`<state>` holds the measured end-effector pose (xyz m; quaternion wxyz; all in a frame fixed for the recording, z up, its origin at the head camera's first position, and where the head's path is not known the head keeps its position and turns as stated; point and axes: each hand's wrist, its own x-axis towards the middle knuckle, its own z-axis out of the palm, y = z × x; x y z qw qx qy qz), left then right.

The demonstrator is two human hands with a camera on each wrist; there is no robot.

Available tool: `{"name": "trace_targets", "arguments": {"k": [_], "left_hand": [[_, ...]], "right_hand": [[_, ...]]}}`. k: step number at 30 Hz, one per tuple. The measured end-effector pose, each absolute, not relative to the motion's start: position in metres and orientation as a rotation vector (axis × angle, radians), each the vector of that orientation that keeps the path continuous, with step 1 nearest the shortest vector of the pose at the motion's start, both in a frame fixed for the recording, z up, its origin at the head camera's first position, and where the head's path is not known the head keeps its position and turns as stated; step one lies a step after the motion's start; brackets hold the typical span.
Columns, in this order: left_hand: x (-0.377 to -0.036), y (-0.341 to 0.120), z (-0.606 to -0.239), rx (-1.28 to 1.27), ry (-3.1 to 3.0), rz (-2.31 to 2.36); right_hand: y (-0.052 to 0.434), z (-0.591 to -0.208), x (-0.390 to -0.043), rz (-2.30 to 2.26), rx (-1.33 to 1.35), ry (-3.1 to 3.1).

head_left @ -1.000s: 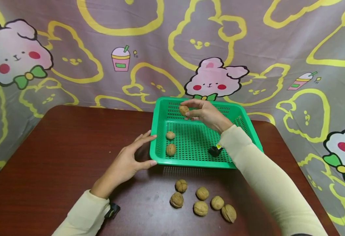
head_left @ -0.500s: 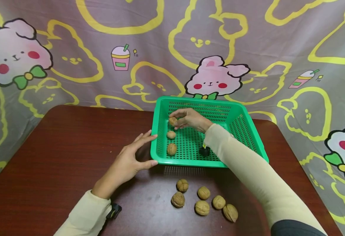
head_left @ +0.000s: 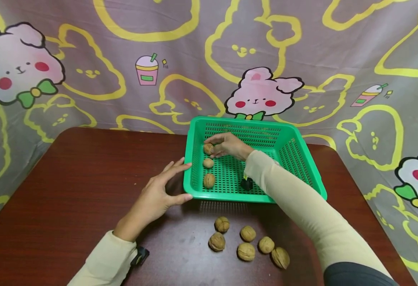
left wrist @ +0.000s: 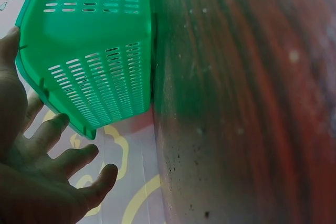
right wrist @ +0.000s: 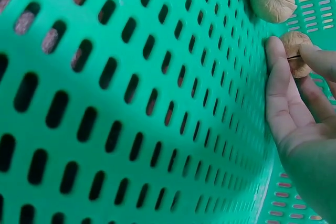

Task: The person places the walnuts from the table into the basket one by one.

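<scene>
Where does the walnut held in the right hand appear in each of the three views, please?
Head: the held walnut sits left of centre, at the right hand fingertips, farthest back of three in a row inside the green basket.
Left wrist: not in it; only the basket's outside and the left hand show.
Right wrist: upper right, between the fingers.
Shared landmark: the green basket's slotted mesh.

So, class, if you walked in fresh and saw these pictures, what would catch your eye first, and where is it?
The bright green basket at the back middle of the dark red table stands out first. Inside it the right hand holds a walnut low by the left wall, in line with two other walnuts, while the left hand rests against the basket's near left corner. Five loose walnuts lie on the table in front of the basket.
</scene>
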<state>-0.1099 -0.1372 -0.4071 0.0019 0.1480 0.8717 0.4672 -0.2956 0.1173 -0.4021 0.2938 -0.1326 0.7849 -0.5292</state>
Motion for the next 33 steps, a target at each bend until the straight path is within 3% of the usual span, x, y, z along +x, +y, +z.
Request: {"name": "trace_targets", "arguments": {"k": [13,21,27,33], "left_hand": [[-0.111,-0.139,-0.407,0.475,2.723,1.490],[-0.110,-0.137,-0.406,0.473,2.710,1.498],[-0.109,-0.137,-0.407,0.475,2.720,1.504],[-0.110,-0.138,-0.407,0.475,2.720,1.502]], "right_hand": [[0.119,-0.389,-0.297,-1.325,-0.383,2.162],[0.138,-0.356,-0.288,-1.292,-0.410,2.214],[0.163,-0.316,-0.264,-1.266,-0.483,2.280],[0.190,-0.288,-0.215,-1.173,-0.533,2.390]]}}
